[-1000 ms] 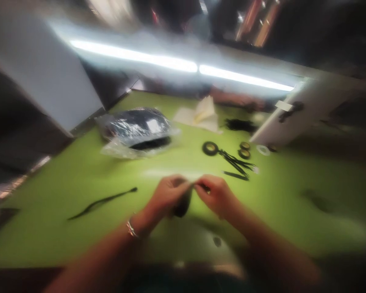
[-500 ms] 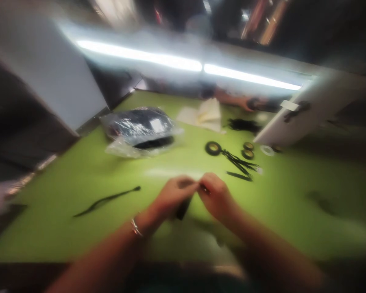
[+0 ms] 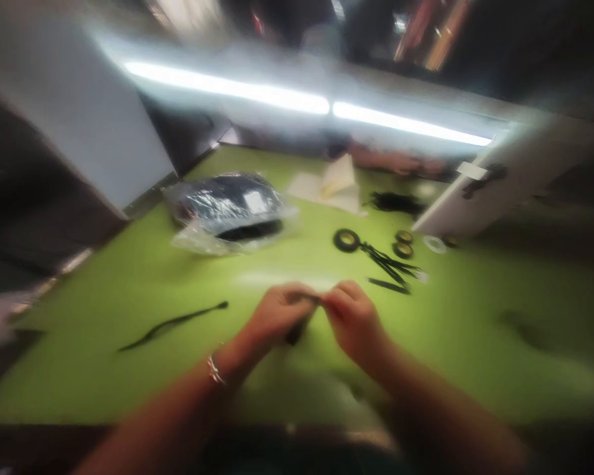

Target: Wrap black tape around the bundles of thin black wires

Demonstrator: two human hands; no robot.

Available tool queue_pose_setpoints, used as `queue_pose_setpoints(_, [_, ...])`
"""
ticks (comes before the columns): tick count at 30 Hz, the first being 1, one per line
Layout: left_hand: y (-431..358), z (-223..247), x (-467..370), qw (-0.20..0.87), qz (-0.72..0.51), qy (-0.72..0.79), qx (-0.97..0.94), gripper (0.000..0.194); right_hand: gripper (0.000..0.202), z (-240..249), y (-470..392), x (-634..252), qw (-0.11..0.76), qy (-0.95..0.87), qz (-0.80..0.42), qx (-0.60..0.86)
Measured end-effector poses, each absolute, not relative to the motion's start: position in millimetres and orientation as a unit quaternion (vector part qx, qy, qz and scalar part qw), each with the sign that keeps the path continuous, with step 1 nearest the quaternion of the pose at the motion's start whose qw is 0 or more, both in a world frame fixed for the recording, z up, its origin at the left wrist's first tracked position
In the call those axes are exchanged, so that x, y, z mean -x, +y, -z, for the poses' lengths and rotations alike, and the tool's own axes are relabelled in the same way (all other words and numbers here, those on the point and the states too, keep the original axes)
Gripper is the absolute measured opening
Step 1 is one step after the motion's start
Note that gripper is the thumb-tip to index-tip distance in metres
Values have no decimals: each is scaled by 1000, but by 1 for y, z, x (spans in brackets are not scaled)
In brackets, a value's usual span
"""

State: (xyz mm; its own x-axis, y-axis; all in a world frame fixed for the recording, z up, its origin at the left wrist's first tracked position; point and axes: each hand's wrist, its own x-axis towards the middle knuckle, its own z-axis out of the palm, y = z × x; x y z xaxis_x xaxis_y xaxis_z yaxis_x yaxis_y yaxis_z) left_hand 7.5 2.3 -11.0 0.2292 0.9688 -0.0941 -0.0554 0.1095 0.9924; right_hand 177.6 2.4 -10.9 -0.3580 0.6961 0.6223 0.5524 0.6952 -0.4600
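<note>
Close together above the green tabletop (image 3: 188,389), my two hands meet at the fingertips. My left hand (image 3: 283,310), with a silver bracelet at the wrist, is closed on a dark strip (image 3: 295,332) whose end hangs below the palm. My right hand (image 3: 349,310) pinches at the near end of the same dark strip, its fingertips touching those of the left. Blur and the fingers hide the strip's details. To the left of my hands lies a single thin black strap (image 3: 174,321) with a small knob at one end.
A clear plastic bag of dark items (image 3: 230,204) lies at the back left. Black strips (image 3: 386,264), a large tape roll (image 3: 346,240), two small rolls (image 3: 403,244) and a white ring (image 3: 434,245) lie right. Behind a folded paper (image 3: 334,185) is another person's arm (image 3: 381,160).
My hands stay together in the same place. My left hand has turned slightly, and a dark edge now shows between the fingertips. The other person's hand at the back has shifted right.
</note>
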Motion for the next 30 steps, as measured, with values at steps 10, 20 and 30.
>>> queue_pose_setpoints(10, [3, 19, -8, 623, -451, 452, -451, 35, 20, 21, 6, -181, 395, -837, 14, 379])
queue_pose_setpoints(20, [3, 14, -7, 620, -438, 447, -473, 30, 20, 12, 3, -176, 384, -855, 37, 347])
queue_pose_setpoints(30, [7, 23, -6, 599, -431, 455, -498, 14, 22, 12, 3, -176, 398, -849, 36, 346])
